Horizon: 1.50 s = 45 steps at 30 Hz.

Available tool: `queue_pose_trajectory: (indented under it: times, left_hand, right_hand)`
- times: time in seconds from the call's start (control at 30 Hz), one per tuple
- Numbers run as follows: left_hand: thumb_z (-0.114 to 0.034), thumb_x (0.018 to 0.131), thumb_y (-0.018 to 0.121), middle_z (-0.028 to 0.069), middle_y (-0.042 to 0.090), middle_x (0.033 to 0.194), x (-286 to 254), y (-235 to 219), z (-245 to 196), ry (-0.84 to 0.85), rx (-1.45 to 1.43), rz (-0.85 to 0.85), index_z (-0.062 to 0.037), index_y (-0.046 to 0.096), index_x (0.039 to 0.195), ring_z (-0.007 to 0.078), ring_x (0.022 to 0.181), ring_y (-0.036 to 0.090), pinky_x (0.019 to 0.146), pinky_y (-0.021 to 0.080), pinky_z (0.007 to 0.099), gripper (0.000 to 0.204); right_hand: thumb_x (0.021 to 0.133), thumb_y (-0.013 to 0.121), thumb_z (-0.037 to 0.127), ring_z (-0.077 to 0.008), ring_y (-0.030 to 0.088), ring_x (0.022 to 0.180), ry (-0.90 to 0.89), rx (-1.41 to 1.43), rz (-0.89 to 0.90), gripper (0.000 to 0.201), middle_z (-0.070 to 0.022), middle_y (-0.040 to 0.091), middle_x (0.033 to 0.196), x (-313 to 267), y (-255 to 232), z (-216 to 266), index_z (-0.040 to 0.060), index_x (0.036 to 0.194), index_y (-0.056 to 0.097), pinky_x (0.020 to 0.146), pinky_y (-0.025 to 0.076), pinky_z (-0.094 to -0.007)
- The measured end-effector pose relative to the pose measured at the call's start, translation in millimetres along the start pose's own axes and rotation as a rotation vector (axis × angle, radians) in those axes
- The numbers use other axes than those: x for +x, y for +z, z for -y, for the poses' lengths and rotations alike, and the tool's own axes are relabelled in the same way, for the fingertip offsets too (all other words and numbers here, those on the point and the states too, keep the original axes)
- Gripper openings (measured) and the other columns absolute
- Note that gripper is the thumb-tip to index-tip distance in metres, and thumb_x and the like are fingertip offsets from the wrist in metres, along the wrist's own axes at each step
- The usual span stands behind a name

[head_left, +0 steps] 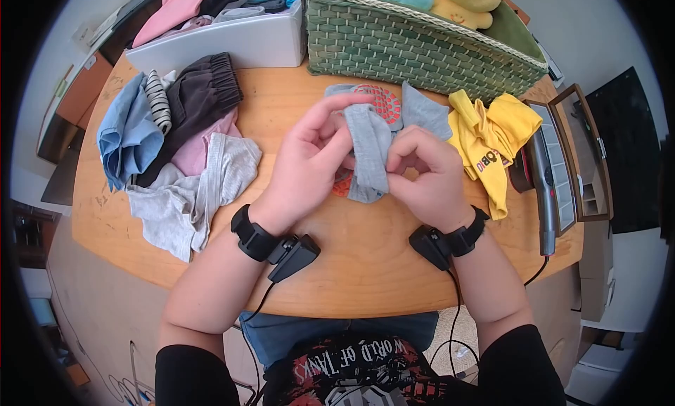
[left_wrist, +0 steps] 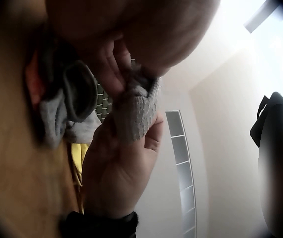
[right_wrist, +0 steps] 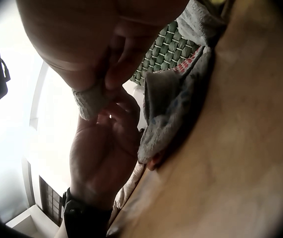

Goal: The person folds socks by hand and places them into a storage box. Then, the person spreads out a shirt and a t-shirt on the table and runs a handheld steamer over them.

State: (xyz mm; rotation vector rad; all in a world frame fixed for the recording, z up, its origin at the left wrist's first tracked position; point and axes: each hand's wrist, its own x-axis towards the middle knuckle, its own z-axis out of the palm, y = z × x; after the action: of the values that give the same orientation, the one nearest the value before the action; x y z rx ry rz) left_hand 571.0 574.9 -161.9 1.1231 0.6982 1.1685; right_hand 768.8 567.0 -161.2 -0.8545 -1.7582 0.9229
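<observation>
A grey sock (head_left: pixel 369 153) with a ribbed surface hangs between both hands above the wooden table. My left hand (head_left: pixel 309 160) pinches its left side, with the index finger reaching over the top. My right hand (head_left: pixel 432 170) pinches the sock's right edge between thumb and curled fingers. Behind and below it lies another grey sock with a red dotted sole (head_left: pixel 383 102), partly hidden by the hands. A folded grey piece (head_left: pixel 425 114) lies just right of that. The ribbed grey fabric shows close up between the fingers in the left wrist view.
Folded clothes, including a light grey garment (head_left: pixel 190 202) and blue denim (head_left: pixel 130 132), lie at left. A yellow garment (head_left: pixel 489 146) lies at right, near a hair styling tool (head_left: pixel 543 188) and a divided case (head_left: pixel 562 160). A white bin (head_left: pixel 218 47) and green woven basket (head_left: pixel 415 47) stand behind.
</observation>
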Motion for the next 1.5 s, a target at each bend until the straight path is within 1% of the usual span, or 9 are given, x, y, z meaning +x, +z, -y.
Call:
queue_pose_trajectory:
  times: [0.27,0.47,0.53,0.63,0.73,0.87,0.93,1.33,1.5]
  left_hand:
    - [-0.011,0.106,0.052,0.0076,0.070,0.112,6,-3,0,0.065,-0.131,-0.202,-0.0085,0.047,0.131,0.0124,0.097,0.070,0.078,0.058,0.0254,0.026]
    - [0.003,0.099,0.055,0.0094,0.069,0.111,-1,0,1,0.037,-0.170,-0.011,-0.0052,0.047,0.121,0.0165,0.097,0.071,0.081,0.059,0.0248,0.025]
    - [0.006,0.097,0.055,0.0103,0.068,0.115,0,-6,0,0.032,0.182,-0.038,-0.0044,0.049,0.127,0.0165,0.103,0.069,0.084,0.059,0.0262,0.032]
    - [0.006,0.096,0.056,0.0110,0.064,0.122,3,-5,-3,0.180,0.214,0.015,-0.0024,0.050,0.136,0.0148,0.113,0.064,0.089,0.057,0.0277,0.040]
    - [0.005,0.096,0.056,0.0088,0.060,0.133,5,-12,-4,0.156,0.136,0.173,-0.0010,0.049,0.142,0.0143,0.122,0.058,0.103,0.048,0.0303,0.047]
    - [0.005,0.096,0.056,0.0091,0.058,0.137,2,-15,-6,0.073,0.112,0.178,0.0017,0.052,0.139,0.0153,0.124,0.057,0.107,0.045,0.0302,0.043]
    - [0.006,0.095,0.056,0.0084,0.061,0.133,2,-12,-7,0.177,0.070,0.153,0.0017,0.053,0.137,0.0147,0.123,0.058,0.106,0.045,0.0301,0.043]
    - [-0.003,0.097,0.055,0.0023,0.068,0.110,5,-25,-6,0.083,0.180,0.116,0.0013,0.060,0.124,0.0055,0.098,0.061,0.083,0.049,0.0209,0.027]
    - [-0.002,0.099,0.056,0.0038,0.069,0.110,4,-23,-13,-0.022,0.083,0.114,0.0018,0.062,0.121,0.0079,0.097,0.062,0.084,0.051,0.0250,0.023]
  right_hand:
    - [0.078,0.085,0.004,-0.0113,0.063,0.088,-0.120,-0.088,-0.071,0.024,-0.0056,0.066,0.104,8,1,7,0.0022,0.091,0.064,0.068,0.052,-0.0237]
    - [0.074,0.089,0.006,-0.0138,0.059,0.098,-0.208,-0.219,-0.145,0.041,-0.0076,0.063,0.113,8,-4,-7,0.0049,0.098,0.056,0.080,0.053,-0.0272]
    - [0.076,0.087,0.003,-0.0139,0.060,0.101,-0.110,0.034,-0.143,0.040,-0.0091,0.062,0.117,6,-2,-9,0.0051,0.094,0.052,0.087,0.052,-0.0278]
    - [0.077,0.085,-0.001,-0.0134,0.060,0.106,-0.121,0.109,-0.091,0.039,-0.0107,0.062,0.120,7,-1,-10,0.0046,0.096,0.051,0.094,0.051,-0.0291]
    - [0.077,0.083,-0.005,-0.0141,0.060,0.112,-0.210,0.100,-0.130,0.038,-0.0120,0.063,0.122,11,0,-6,0.0043,0.097,0.052,0.098,0.051,-0.0306]
    - [0.077,0.083,-0.005,-0.0159,0.061,0.115,-0.178,0.114,-0.063,0.039,-0.0129,0.063,0.124,8,-10,-13,0.0041,0.099,0.053,0.101,0.051,-0.0330]
    - [0.078,0.082,-0.006,-0.0168,0.062,0.117,-0.113,0.197,-0.040,0.038,-0.0133,0.064,0.123,8,-10,-12,0.0042,0.098,0.053,0.104,0.051,-0.0342]
    - [0.083,0.073,-0.011,-0.0107,0.066,0.098,0.102,0.415,0.011,0.024,-0.0098,0.069,0.108,4,-22,-15,0.0024,0.093,0.055,0.089,0.056,-0.0272]
    - [0.086,0.071,-0.007,-0.0082,0.065,0.092,0.119,0.519,-0.010,0.018,-0.0067,0.069,0.102,4,-22,-18,0.0025,0.092,0.057,0.083,0.056,-0.0248]
